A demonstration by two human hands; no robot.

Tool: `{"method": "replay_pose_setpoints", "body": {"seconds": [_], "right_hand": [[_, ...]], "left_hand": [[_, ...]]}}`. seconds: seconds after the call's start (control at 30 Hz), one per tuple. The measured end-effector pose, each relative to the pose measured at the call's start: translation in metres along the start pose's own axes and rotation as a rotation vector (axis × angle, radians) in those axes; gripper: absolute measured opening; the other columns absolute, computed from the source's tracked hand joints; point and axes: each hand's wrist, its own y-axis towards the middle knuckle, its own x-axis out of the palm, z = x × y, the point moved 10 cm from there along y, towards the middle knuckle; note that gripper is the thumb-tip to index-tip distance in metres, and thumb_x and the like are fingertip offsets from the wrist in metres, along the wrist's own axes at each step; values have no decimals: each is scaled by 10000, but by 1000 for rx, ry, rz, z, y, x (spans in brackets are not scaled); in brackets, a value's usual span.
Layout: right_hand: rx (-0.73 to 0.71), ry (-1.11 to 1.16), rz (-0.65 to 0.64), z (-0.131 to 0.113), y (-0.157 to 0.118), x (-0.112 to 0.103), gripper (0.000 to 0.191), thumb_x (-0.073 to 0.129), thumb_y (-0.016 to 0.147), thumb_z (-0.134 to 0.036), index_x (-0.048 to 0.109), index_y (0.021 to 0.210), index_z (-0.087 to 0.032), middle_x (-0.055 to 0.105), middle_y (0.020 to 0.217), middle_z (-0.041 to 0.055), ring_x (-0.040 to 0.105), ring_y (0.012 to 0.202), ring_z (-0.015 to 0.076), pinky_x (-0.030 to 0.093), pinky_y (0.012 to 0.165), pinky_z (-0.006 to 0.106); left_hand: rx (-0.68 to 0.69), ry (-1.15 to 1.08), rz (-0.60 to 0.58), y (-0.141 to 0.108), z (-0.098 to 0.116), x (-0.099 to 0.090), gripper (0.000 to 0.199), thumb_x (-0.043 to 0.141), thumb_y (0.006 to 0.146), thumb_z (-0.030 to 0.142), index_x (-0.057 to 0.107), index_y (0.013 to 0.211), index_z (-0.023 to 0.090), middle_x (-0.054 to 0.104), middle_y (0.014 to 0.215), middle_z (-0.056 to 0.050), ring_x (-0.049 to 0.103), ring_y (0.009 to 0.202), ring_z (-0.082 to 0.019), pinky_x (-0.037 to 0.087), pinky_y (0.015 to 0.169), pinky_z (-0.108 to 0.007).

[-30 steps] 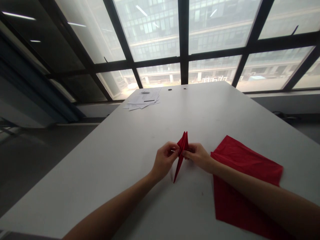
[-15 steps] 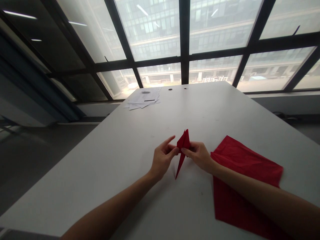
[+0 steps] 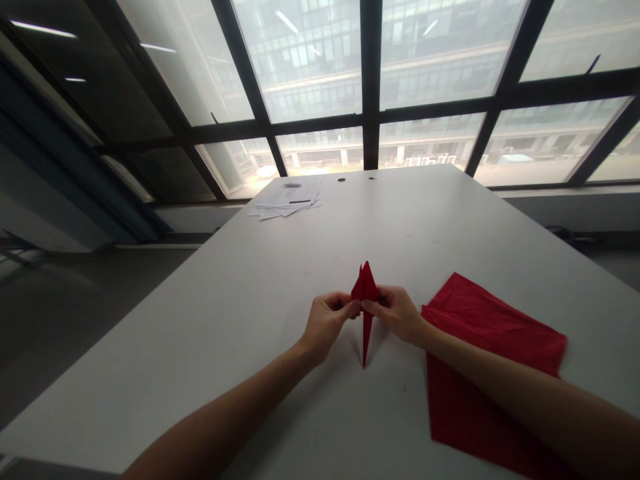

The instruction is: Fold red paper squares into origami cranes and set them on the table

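A small piece of folded red paper (image 3: 365,287) is held up above the white table (image 3: 280,280), pointed at the top and with a long narrow tip hanging down toward me. My left hand (image 3: 330,319) pinches its left side, thumb on the near face. On the other side my right hand (image 3: 396,312) grips it too, and both thumbs nearly meet at its middle. The fingers behind the paper are partly hidden. Under my right forearm lies a larger red sheet (image 3: 493,317) with creases, its middle covered by the arm.
Several white papers (image 3: 287,197) with a dark pen-like item (image 3: 300,201) lie at the table's far left. Two small dark spots are near the far edge. Beyond stand large windows with black frames (image 3: 371,87). A blue curtain (image 3: 65,140) hangs at the left.
The folded paper has turned so its long tip points straight down instead of down-left. My left fingers, one of them raised before, have closed onto its left side.
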Motion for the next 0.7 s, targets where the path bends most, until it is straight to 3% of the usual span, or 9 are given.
{"method": "replay_pose_setpoints", "body": {"seconds": [0.17, 0.3, 0.5, 0.6, 0.7], "right_hand": [[7, -28, -8, -1, 0, 1, 307, 704, 832, -420, 753, 971, -150, 738, 867, 81, 683, 808, 241, 547, 740, 375], [4, -2, -29, 0, -1, 5, 293, 706, 832, -416, 757, 956, -155, 739, 856, 81, 690, 799, 235, 544, 747, 369], [39, -23, 54, 5, 0, -5, 298, 687, 843, -433, 732, 885, -142, 710, 783, 65, 639, 711, 195, 483, 639, 312], [41, -41, 129, 4, -1, -11, 337, 667, 855, -468, 675, 1003, -165, 684, 766, 42, 605, 673, 171, 460, 601, 298], [-39, -106, 157, -7, -5, -11, 377, 694, 846, -429, 575, 1135, -218, 683, 888, 47, 630, 791, 190, 488, 675, 317]], "left_hand": [[2, 27, -21, 0, 2, 1, 264, 750, 812, 394, 758, 849, 133, 705, 770, -63, 590, 696, -150, 480, 682, -279], [73, 97, 54, -1, 9, -5, 276, 752, 810, 390, 723, 720, 130, 653, 647, -26, 556, 624, -130, 441, 609, -248], [-14, 49, -102, 3, -3, 4, 233, 782, 789, 340, 730, 865, 125, 703, 788, -61, 607, 719, -150, 494, 706, -283], [0, -59, -19, 9, -2, -9, 221, 800, 773, 313, 726, 852, 120, 712, 805, -66, 619, 723, -142, 504, 738, -291], [-23, -262, 77, 13, -6, -20, 218, 794, 783, 316, 713, 877, 136, 717, 860, -56, 636, 753, -128, 514, 791, -296]]}}
